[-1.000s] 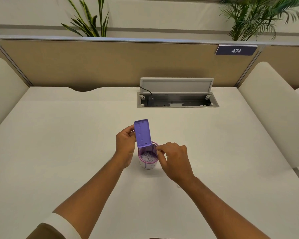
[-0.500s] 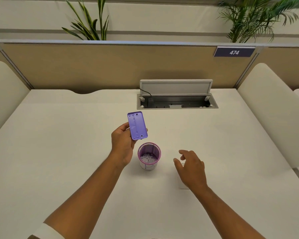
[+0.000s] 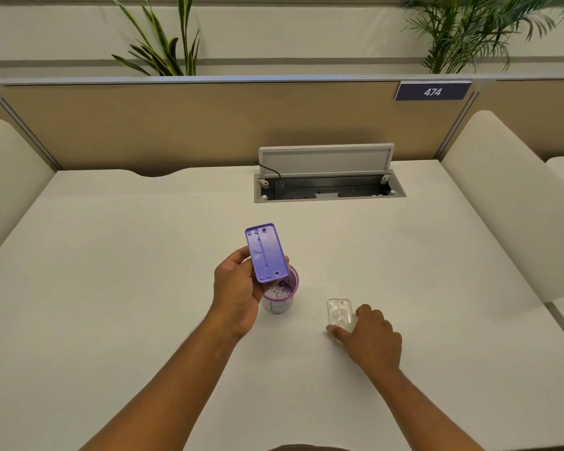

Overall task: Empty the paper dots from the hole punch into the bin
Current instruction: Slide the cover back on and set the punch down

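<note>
My left hand (image 3: 238, 294) grips a flat purple hole punch (image 3: 267, 253), tilted with its underside facing me, its lower end just over the bin. The bin (image 3: 278, 307) is a small white cup with a purple rim, standing upright on the white desk, and white paper dots (image 3: 278, 292) lie inside it. To the right, a clear plastic cover (image 3: 339, 312) lies flat on the desk. My right hand (image 3: 372, 340) rests on the desk with thumb and fingertips pinching the cover's near and right edges.
An open cable hatch (image 3: 329, 187) with its lid up sits at the back of the desk. A tan partition (image 3: 192, 125) with a "474" plate (image 3: 433, 91) closes the far edge. Padded white dividers (image 3: 508, 222) stand at both sides. Plants rise behind the partition.
My right hand left the bin's rim, swung right and came down on the clear cover. My left hand lifted the punch, then lowered it over the bin with its underside towards me.
</note>
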